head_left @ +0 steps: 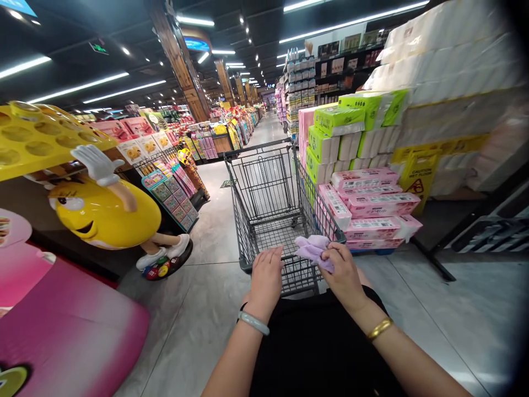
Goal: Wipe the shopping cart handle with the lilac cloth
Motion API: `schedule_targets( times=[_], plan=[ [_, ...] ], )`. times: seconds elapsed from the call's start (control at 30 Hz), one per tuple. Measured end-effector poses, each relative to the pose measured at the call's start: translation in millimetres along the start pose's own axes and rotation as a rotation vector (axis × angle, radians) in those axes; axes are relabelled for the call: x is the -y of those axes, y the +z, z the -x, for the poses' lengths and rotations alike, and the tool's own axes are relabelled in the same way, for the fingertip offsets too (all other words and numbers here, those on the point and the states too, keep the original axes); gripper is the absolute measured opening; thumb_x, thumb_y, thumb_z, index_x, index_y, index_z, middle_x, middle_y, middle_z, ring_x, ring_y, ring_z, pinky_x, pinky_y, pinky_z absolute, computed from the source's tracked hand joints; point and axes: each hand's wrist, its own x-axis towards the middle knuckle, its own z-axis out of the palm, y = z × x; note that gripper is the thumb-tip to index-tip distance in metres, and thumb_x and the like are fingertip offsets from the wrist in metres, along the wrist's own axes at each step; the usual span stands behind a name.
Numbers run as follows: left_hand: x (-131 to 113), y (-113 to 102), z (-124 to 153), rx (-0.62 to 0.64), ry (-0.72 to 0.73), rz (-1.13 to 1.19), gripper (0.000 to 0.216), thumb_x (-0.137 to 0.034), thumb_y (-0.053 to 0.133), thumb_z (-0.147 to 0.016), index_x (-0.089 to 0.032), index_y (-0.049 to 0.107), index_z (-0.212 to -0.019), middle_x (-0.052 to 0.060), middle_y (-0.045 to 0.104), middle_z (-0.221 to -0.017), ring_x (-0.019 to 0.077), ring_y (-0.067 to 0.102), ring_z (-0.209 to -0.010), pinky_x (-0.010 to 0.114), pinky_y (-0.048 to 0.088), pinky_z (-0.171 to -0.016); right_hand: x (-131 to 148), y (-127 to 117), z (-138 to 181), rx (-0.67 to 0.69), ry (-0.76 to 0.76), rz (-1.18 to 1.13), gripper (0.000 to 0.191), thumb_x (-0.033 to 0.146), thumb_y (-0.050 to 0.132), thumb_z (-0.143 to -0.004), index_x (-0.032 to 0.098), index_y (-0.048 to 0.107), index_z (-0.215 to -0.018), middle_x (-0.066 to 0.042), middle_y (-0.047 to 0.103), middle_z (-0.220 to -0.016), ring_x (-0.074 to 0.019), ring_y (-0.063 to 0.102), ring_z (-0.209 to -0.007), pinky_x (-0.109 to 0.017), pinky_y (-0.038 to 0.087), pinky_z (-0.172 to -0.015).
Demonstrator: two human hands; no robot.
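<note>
An empty wire shopping cart stands in front of me in a supermarket aisle. My left hand rests on the cart's handle with its fingers curled over the bar. Beside it, my right hand is closed on a crumpled lilac cloth pressed against the right end of the handle. A pale bangle sits on my left wrist and a gold one on my right.
Stacked pink tissue packs and green ones crowd the cart's right side, with a yellow wet-floor sign behind. A yellow candy mascot figure and display racks line the left. The tiled aisle runs ahead.
</note>
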Motion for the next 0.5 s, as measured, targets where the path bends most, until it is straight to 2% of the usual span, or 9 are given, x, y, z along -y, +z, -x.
schedule_targets(
  times=[0.03,0.1,0.17,0.23,0.3,0.37,0.5],
  plan=[
    [4.5,-1.8,3.0,-0.051,0.001,-0.005,0.041,-0.021,0.047,-0.101,-0.024,0.054,-0.141,0.005,0.066,-0.136,0.0221,0.054,-0.131,0.045,0.026,-0.118,-2.5,1.1,0.2,-0.019,0.006,0.011,0.016,0.018,0.063,-0.086,0.022,0.061,-0.102,-0.011,0.055,-0.113,-0.0279,0.056,-0.111,-0.051,0.052,-0.099],
    [11.3,-5.4,7.5,-0.111,-0.052,-0.031,0.036,-0.023,0.051,-0.100,-0.027,0.062,-0.133,0.004,0.065,-0.138,0.0252,0.050,-0.135,0.052,0.015,-0.122,-3.5,7.5,3.7,-0.031,0.011,0.040,0.032,0.019,0.063,-0.087,0.022,0.059,-0.119,-0.014,0.054,-0.120,-0.0299,0.055,-0.115,-0.054,0.051,-0.100],
    [15.1,-7.6,8.9,-0.092,-0.109,-0.025,0.028,-0.023,0.054,-0.098,-0.032,0.070,-0.119,0.001,0.071,-0.126,0.0245,0.058,-0.124,0.053,0.018,-0.121,-1.7,17.8,10.9,-0.009,0.018,0.076,0.050,0.015,0.061,-0.086,0.023,0.054,-0.135,-0.015,0.051,-0.126,-0.0319,0.053,-0.117,-0.056,0.051,-0.100],
    [16.6,-7.7,7.4,-0.053,-0.146,0.008,0.026,-0.019,0.054,-0.097,-0.034,0.073,-0.109,-0.002,0.075,-0.108,0.0210,0.064,-0.107,0.049,0.027,-0.117,-1.5,27.9,19.0,0.042,0.000,0.093,0.058,0.011,0.060,-0.081,0.027,0.055,-0.137,-0.013,0.051,-0.125,-0.0316,0.054,-0.113,-0.055,0.053,-0.096],
    [17.2,-6.1,4.9,-0.037,-0.170,0.038,0.028,-0.018,0.053,-0.097,-0.034,0.073,-0.107,-0.002,0.074,-0.097,0.0191,0.064,-0.095,0.043,0.035,-0.108,-4.4,34.4,25.1,0.109,-0.056,0.068,0.056,0.008,0.058,-0.076,0.029,0.061,-0.128,-0.010,0.052,-0.120,-0.0297,0.055,-0.109,-0.050,0.055,-0.092],
    [18.0,-3.3,3.2,-0.046,-0.177,0.056,0.028,-0.019,0.053,-0.097,-0.034,0.073,-0.108,-0.002,0.073,-0.095,0.0191,0.062,-0.092,0.040,0.038,-0.099,-7.5,37.4,27.9,0.140,-0.081,0.032,0.049,0.009,0.058,-0.074,0.028,0.064,-0.119,-0.009,0.054,-0.117,-0.0288,0.056,-0.108,-0.047,0.056,-0.090],
    [20.5,2.6,3.4,-0.060,-0.177,0.085,0.028,-0.019,0.053,-0.097,-0.035,0.074,-0.106,-0.002,0.072,-0.098,0.0178,0.059,-0.093,0.038,0.035,-0.095,-1.0,45.4,29.1,0.052,-0.011,0.006,0.039,0.014,0.060,-0.078,0.026,0.063,-0.115,-0.010,0.053,-0.121,-0.0306,0.055,-0.114,-0.052,0.053,-0.098]
  ],
)
